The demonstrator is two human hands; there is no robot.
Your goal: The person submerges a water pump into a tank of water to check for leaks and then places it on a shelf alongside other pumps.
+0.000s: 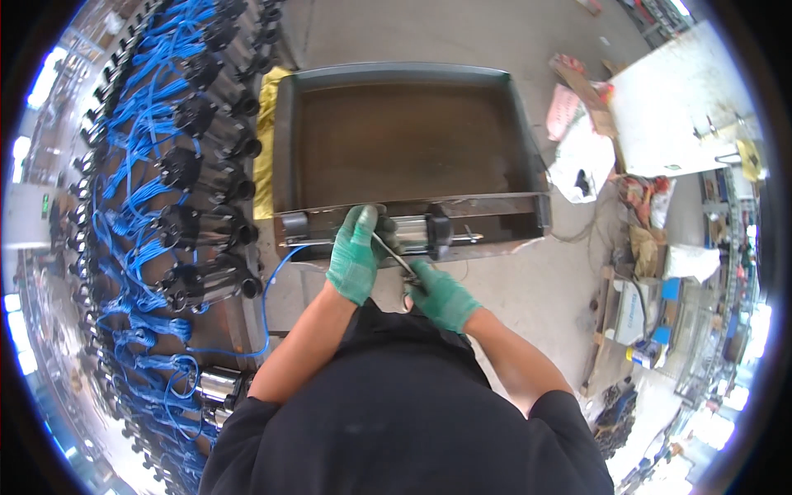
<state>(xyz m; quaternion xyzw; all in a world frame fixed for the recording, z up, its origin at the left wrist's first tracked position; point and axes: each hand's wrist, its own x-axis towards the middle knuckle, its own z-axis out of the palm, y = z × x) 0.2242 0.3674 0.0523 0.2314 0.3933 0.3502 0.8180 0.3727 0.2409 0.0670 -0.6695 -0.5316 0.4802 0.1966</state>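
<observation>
Two hands work here, both in green gloves. The left hand (356,252) lies over one silver cylinder part (412,232) with a black collar, its fingers (363,221) curled down around the body and clasping it. The cylinder rests lengthwise on the front ledge of one dark metal tray (396,78), which serves as the worktop; its thin rod end sticks out well to the right of those fingers.

The right hand (441,293) sits just below and to the right of the left one, its fingers clenched around one thin metal tool (394,254). The tool slants up and leftward from that grip, and its far end reaches the cylinder just beside the left fingers. What kind of tool it is cannot be told.

One blue hose (268,289) runs from the cylinder's left end, just left of the left fingers, and loops down toward the floor. Far to the left of both hands stands one rack of finished cylinders (190,165), many of them, too many and too overlapped to count, each trailing blue hoses. One yellow cloth (266,148) lies against the tray's left wall, above the left fingers.
</observation>
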